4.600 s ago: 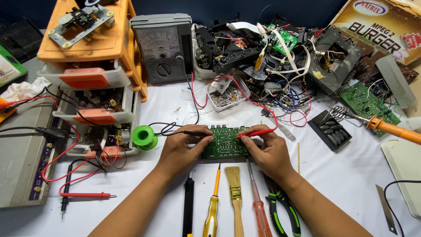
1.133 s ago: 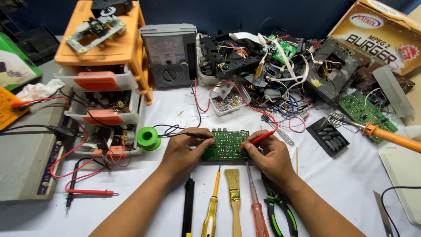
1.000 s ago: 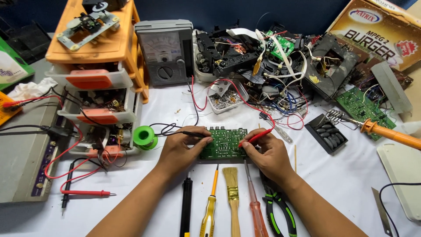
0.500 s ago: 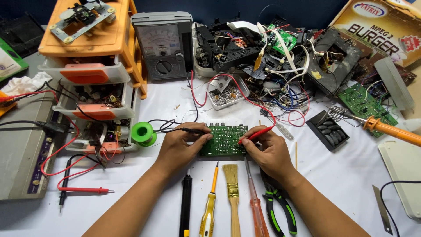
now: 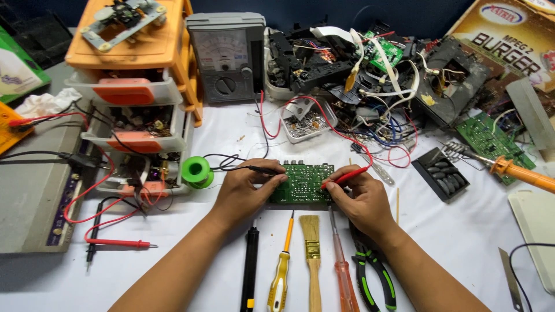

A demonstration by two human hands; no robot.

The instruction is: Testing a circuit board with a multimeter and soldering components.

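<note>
A green circuit board [image 5: 303,183] lies flat on the white table between my hands. My left hand [image 5: 245,190] grips a black test probe [image 5: 254,169] whose tip rests at the board's left edge. My right hand [image 5: 361,199] pinches a red test probe [image 5: 346,176] with its tip on the board's right side. Red and black leads run back to a grey analog multimeter [image 5: 225,55] standing upright behind the board.
In front of my hands lie a black tool [image 5: 250,271], a yellow screwdriver [image 5: 280,271], a brush [image 5: 312,254], a red screwdriver [image 5: 344,271] and green-handled pliers [image 5: 373,271]. An orange drawer cabinet [image 5: 136,86] stands left, a solder spool [image 5: 196,170] beside it, scrap electronics [image 5: 370,63] behind, a soldering iron [image 5: 514,170] right.
Both hands stay on the board with the probes. Only the camera view has shifted slightly; the probe tips have hardly moved.
</note>
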